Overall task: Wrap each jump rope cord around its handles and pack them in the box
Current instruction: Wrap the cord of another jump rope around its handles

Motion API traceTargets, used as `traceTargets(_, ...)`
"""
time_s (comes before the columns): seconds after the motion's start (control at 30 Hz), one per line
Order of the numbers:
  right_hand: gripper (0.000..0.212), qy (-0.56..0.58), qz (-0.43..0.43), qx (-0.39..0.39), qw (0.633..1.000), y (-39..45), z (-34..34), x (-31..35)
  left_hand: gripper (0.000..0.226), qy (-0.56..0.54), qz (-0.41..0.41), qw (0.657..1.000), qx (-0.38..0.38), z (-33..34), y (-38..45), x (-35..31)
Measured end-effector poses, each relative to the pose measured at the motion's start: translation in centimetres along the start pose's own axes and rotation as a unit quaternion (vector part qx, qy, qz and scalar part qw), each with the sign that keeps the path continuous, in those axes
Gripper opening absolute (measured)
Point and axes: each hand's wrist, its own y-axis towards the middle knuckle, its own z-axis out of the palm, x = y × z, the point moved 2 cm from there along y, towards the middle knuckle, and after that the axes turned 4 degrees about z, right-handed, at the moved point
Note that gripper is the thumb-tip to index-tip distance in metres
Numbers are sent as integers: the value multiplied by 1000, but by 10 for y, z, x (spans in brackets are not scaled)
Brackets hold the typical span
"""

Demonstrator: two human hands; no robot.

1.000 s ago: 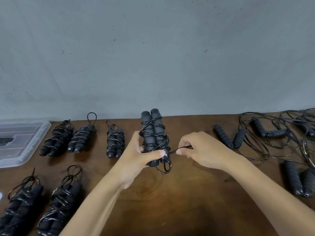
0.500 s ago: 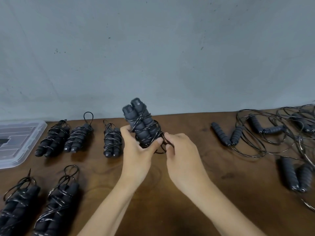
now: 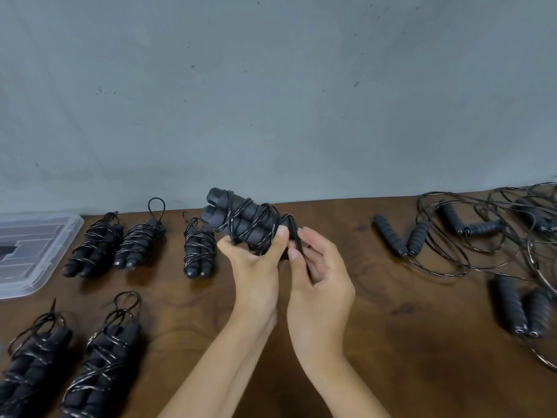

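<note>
left hand (image 3: 256,260): you grip the wrapped handles (image 3: 241,220), frame centre, lifted off the table (image 3: 391,327).
right hand (image 3: 316,267): pinches the cord tail (image 3: 300,245).
step: tuck the tail under a tight turn; keep tension.
box (image 3: 33,251): left edge.

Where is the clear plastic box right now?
In the head view, the clear plastic box sits at the table's far-left edge, against the wall, just left of the back row of wrapped rope bundles.
</note>
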Motion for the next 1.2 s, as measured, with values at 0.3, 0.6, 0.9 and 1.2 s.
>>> traceTargets(0.3,34,109,73,0,991,-5,-1,-8,55,-35,-34,998,-34,7,1,11)
traceTargets(0.6,34,-38,-47,-39,997,0,2,-18,89,-92,-159,983,23,1,10,17)
traceTargets(0.9,36,5,-4,-29,1000,5,-12,-24,93,-81,-175,980,53,4,-1,22)
traceTargets(1.2,41,93,98,-122,983,-1,-34,-20,102,4,-132,990,45,9,-6,40)
